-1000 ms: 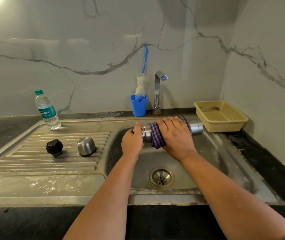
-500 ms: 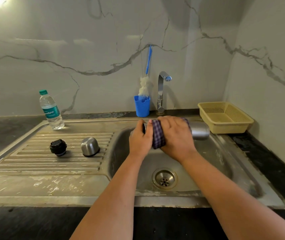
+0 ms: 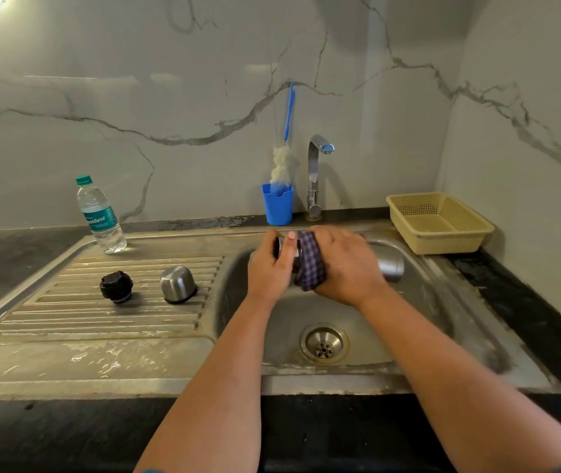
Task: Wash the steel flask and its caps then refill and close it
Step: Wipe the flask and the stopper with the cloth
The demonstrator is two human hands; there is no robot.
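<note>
The steel flask (image 3: 389, 265) lies sideways above the sink basin (image 3: 418, 302), mouth end to the left. My left hand (image 3: 268, 268) grips the flask at its neck. My right hand (image 3: 347, 264) presses a purple checked cloth (image 3: 309, 264) around the flask's middle, hiding most of the body. The black inner cap (image 3: 116, 287) and the steel outer cap (image 3: 178, 284) stand on the ribbed drainboard (image 3: 67, 315), left of the basin.
A water bottle (image 3: 100, 215) stands at the drainboard's back left. A blue cup (image 3: 278, 204) with a bottle brush (image 3: 282, 165) sits beside the tap (image 3: 314, 172). A yellow basket (image 3: 439, 223) rests at the back right. The drain (image 3: 324, 343) is in the basin.
My right hand with the cloth has slid left along the flask toward its neck, baring more of the flask's base end on the right. The caps have not moved.
</note>
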